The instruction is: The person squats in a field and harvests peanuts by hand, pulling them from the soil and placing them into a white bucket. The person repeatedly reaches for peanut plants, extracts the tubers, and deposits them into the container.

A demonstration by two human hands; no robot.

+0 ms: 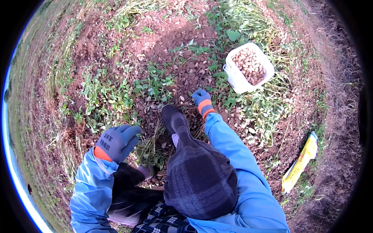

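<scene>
My right hand (202, 101), in a blue-grey glove with an orange and grey cuff, is closed low over the reddish soil in front of my shoe (168, 115). Whatever its fingers hold, if anything, is hidden. To its right stands a white square bucket (233, 79) partly filled with unshelled peanuts (248, 65). My left hand (117, 143), gloved alike, hovers beside my other leg with its fingers loosely bent and a gap at the thumb. Nothing shows in it. Pulled green plants (153, 149) lie between that hand and my shoe.
Leafy plants (103, 97) and dry stalks (64, 73) are strewn over the soil. A yellow and white plastic sack (301, 165) lies at the right, near a strip of dry grass (338, 128). My bent knee (200, 178) in dark checked trousers fills the lower middle.
</scene>
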